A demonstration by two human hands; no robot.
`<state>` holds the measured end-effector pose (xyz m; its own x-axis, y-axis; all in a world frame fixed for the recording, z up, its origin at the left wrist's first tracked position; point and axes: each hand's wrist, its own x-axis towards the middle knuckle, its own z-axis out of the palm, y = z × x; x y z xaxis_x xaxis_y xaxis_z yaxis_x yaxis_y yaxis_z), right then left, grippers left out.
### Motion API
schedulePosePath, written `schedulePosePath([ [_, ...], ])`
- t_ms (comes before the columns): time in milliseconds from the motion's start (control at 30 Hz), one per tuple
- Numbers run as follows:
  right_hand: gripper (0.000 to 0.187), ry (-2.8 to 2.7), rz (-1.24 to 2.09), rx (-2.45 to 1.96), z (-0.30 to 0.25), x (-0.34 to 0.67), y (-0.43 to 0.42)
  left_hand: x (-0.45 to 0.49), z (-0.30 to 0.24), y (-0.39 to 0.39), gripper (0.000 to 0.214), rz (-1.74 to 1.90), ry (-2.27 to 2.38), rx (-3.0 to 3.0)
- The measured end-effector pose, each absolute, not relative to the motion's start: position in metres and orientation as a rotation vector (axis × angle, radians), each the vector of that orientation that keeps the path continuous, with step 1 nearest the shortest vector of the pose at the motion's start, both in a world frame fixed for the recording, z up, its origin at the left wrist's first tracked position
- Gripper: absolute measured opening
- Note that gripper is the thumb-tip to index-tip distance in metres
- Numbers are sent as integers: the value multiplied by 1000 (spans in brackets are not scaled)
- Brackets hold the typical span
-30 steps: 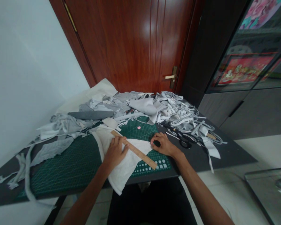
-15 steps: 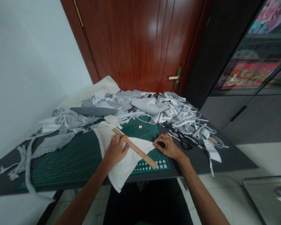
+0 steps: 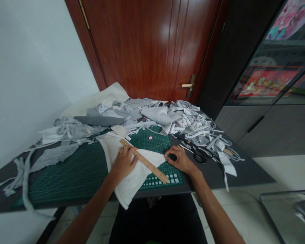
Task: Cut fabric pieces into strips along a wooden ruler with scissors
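A piece of white cloth lies over the green cutting mat, its lower corner hanging past the table's front edge. Slanting across it is a wooden ruler. My left hand holds the ruler down against the cloth, with fingertips near its upper end and thumb along the near side. At the cloth's pointed right end, my right hand pinches the tip between thumb and forefinger. A small pink piece rests on the mat beyond the cloth. Black scissors lie right of my right hand.
Heaped grey and white fabric scraps line the back of the dark table. More strips trail over the left side and front edge. Behind stands a brown wooden door, with a dark cabinet to the right.
The whole view has shifted slightly, so things appear a little further left. Both hands, the ruler and the cloth keep almost the same places relative to each other.
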<state>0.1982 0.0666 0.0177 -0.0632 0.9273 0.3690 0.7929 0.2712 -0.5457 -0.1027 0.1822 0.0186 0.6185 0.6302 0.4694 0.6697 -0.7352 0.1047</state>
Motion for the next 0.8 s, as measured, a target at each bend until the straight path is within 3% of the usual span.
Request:
schedulePosePath([
  [800,9,-1854,304,-1586,21,197,68,-107,17,192,43,-979,-1140,-2685],
])
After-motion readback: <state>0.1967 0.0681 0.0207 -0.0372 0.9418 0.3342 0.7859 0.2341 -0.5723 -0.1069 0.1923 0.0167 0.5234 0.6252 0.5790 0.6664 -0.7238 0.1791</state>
